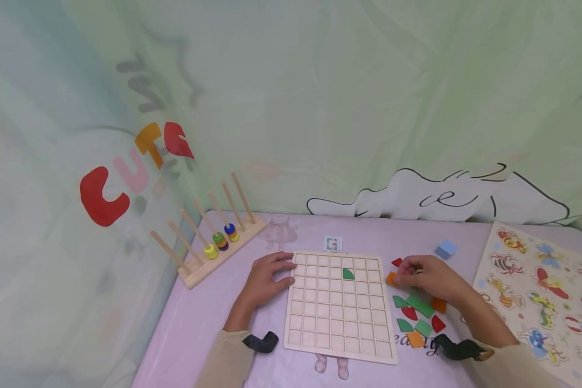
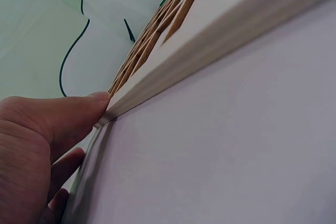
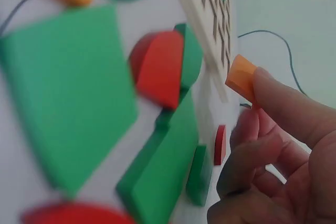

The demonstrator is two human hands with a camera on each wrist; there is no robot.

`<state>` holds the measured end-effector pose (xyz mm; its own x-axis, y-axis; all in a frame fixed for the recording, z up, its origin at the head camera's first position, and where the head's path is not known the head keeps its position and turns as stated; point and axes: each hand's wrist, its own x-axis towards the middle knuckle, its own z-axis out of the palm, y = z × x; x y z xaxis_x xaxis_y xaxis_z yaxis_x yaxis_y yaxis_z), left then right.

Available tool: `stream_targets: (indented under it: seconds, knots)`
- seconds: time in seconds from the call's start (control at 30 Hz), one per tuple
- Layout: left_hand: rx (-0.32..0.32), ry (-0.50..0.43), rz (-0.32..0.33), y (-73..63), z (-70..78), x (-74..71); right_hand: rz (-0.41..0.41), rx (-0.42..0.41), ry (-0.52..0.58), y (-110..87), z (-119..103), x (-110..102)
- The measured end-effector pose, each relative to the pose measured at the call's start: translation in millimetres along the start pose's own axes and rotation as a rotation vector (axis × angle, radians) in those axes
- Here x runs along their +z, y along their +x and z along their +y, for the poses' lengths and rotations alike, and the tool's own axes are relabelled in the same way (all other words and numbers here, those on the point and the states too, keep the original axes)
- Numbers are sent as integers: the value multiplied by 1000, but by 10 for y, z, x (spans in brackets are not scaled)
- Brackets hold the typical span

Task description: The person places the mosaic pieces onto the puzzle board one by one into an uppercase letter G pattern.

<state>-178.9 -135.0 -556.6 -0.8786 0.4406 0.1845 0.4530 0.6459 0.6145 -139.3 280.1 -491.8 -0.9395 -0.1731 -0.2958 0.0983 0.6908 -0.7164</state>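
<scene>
A pale wooden grid board (image 1: 340, 353) lies on the table, with a green quarter-circle piece (image 1: 348, 274) in one of its upper cells. My left hand (image 1: 268, 277) rests at the board's left edge, fingers loosely extended; in the left wrist view the thumb (image 2: 79, 114) touches the rim. To the right of the board, my right hand (image 1: 429, 277) pinches a small orange block (image 3: 242, 77) between thumb and fingers. Below and around that hand lie loose pieces: a green rectangle (image 1: 420, 305), a red wedge (image 1: 409, 313), an orange square (image 1: 415, 339) and several others.
A wooden peg rack (image 1: 223, 256) with coloured rings stands at the back left. Behind the board lies a small patterned card (image 1: 332, 244). A light blue block (image 1: 446, 249) sits at the back right, near a large insect picture board (image 1: 524, 291). A printed fabric wall (image 1: 349, 118) rises behind the table.
</scene>
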Motion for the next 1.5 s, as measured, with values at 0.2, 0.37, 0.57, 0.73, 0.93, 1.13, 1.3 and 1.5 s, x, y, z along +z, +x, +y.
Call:
stream_targets:
  seconds: [0.2,0.37,0.57,0.73,0.93,1.13,1.3,1.5]
  knots:
    - [-2,4,5,2,6,5,-19,-32,42,91,-128,82]
    - [5,2,5,2,-10,10,-36,-24,82,175,-268,173]
    - [10,16,1,9,-18,11,-64,-35,156,279,-390,295]
    - [5,21,-1,10,0,1,-71,-66,171,324,-495,378]
    - [-19,10,-12,7,17,-13,-52,-26,197,409,-545,489]
    - [-17,5,-10,5,13,-13,-17,16,271,482,-590,594]
    - [-14,1,-10,1,12,-16,-4,78,331,537,-674,658]
    - [-11,6,-2,-3,43,-23,30,146,336,603,-735,709]
